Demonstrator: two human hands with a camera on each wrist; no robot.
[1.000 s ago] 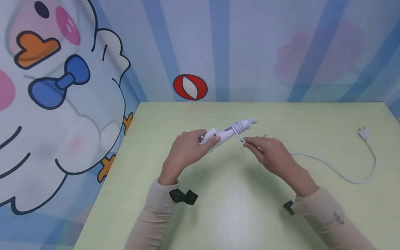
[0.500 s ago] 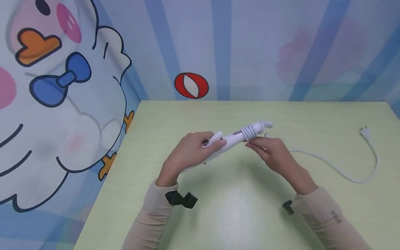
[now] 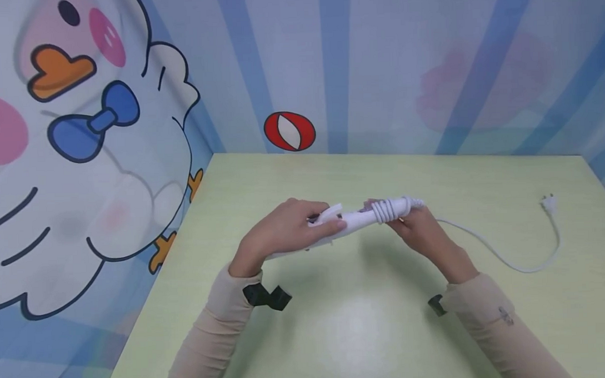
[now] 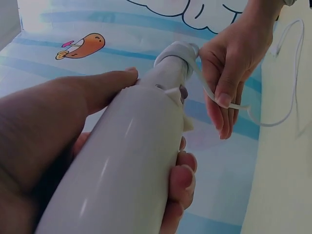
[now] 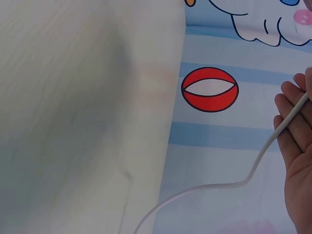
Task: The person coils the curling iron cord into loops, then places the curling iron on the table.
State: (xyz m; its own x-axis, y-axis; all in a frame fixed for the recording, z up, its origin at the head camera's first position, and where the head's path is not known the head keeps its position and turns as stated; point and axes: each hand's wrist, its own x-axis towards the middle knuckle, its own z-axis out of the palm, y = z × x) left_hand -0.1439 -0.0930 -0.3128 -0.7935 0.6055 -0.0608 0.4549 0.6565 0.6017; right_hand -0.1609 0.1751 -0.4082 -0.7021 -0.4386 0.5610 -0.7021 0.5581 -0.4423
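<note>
My left hand [image 3: 289, 228] grips a white curling iron [image 3: 356, 221] in the air over the table, thumb lying along its near side. In the left wrist view its thick smooth body [image 4: 122, 151] fills the palm. Several turns of white cord [image 3: 384, 211] wrap the end of the handle on the right. My right hand [image 3: 425, 232] is just beneath that end, partly hidden by it. Seen from the left wrist, the right hand's thumb [image 4: 225, 99] pinches the cord against the fingers. The right wrist view shows the cord [image 5: 263, 151] running across that hand's fingers.
From my right hand the loose cord [image 3: 505, 262] curves over the pale green table [image 3: 348, 343] to a white two-pin plug [image 3: 549, 204] at the right. A blue striped cloth wall [image 3: 378, 69] with cartoon prints rises behind and to the left.
The curling iron's wrapped end has moved right and a little nearer, and now lies more level. My right hand has passed round beneath it with the cord. The plug has stayed nearly in place.
</note>
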